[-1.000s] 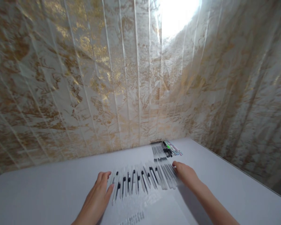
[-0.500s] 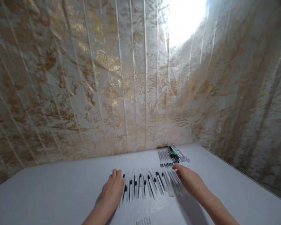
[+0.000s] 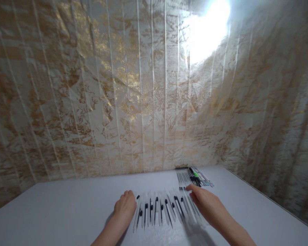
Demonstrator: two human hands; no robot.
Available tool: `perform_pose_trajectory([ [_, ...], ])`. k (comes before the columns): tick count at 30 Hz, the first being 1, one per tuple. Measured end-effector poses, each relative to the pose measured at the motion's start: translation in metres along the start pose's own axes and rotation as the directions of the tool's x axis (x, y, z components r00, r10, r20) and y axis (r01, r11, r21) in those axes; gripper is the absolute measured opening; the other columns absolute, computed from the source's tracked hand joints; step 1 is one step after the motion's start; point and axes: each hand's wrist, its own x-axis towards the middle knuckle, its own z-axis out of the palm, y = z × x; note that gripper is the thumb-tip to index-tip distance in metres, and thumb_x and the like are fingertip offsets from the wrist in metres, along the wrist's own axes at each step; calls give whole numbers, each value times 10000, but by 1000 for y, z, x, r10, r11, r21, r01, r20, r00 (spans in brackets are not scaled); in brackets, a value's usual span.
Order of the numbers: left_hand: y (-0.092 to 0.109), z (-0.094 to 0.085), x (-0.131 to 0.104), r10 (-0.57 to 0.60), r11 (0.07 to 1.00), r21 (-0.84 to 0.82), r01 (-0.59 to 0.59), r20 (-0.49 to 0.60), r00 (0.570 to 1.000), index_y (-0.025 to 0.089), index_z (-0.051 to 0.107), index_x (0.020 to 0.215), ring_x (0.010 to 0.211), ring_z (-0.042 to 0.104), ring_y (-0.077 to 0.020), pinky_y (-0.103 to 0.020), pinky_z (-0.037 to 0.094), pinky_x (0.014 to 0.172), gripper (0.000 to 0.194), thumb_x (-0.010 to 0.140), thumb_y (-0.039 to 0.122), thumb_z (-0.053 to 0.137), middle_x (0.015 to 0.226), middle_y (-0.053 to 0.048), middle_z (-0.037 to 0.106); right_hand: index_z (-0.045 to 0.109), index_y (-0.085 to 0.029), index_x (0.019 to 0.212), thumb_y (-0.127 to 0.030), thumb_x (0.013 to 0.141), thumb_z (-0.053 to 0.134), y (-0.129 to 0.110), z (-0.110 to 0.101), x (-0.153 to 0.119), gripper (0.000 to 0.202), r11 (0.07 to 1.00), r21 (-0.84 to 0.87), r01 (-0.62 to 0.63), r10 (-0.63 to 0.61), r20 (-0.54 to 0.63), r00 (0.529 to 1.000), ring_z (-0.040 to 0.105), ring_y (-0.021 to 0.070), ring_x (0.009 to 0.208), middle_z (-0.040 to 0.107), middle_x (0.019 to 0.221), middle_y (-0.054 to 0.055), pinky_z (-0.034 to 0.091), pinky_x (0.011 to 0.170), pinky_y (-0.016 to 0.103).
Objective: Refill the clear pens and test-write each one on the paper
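Observation:
A loose row of clear pens with black parts (image 3: 156, 208) lies across the white table, at uneven heights and slants. My left hand (image 3: 125, 206) rests at the row's left end with its fingers curled, beside a small black cap (image 3: 138, 197). What those fingers hold, if anything, is hidden. Over the row's right end is my right hand (image 3: 206, 201), thumb and fingertips closed together beside a few small black caps (image 3: 182, 188). Whether a pen is between them I cannot make out. Some slim clear pens (image 3: 192, 206) run beneath this hand, partly covered and blurred.
Behind my right hand lies a neat group of pens (image 3: 183, 176), next to black, green and pastel pens (image 3: 199, 176). The white tabletop (image 3: 74, 205) reaches back to a gold-patterned, shiny curtain (image 3: 105, 102). A bright glare (image 3: 207, 30) sits at the upper right.
The view has shifted, so the table sits lower and further right in the picture. My right hand has moved slightly left over the pens. My left hand stays by the row's left end.

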Motion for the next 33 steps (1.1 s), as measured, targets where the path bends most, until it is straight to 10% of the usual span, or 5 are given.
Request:
perform_pose_trajectory([
  [8,-12,5,9,-60,993,-100,59,-7,998,141,612,1010,974,621,-196,-426,468,899,201,915,305,544,1057,-56,653,622,-185,1127,-141,896,391,-37,-15,9,330,993,97,72,-65,-72,995,664,267,1029,711,1132,118,479,846,356],
  [16,-41,7,16,86,821,-563,-98,-48,995,219,417,823,729,599,-167,-288,435,720,197,905,272,246,776,-39,613,612,-200,1104,-172,888,386,-47,-6,8,314,939,295,177,-165,-63,984,685,197,780,737,864,63,465,683,270],
  [23,-44,-5,20,141,506,-849,-152,-92,986,190,480,914,579,473,-126,-249,372,590,418,688,536,413,642,54,451,689,-189,970,-64,808,501,-87,26,38,278,939,246,239,-238,-36,971,654,187,816,727,879,57,448,728,257],
  [33,-58,-18,12,126,377,-919,-112,-69,990,196,510,815,544,455,-110,-231,334,568,194,688,334,461,593,58,468,638,-182,1054,-292,925,583,-162,82,80,178,919,280,276,-285,-9,958,594,230,1059,627,1164,58,477,918,446],
])
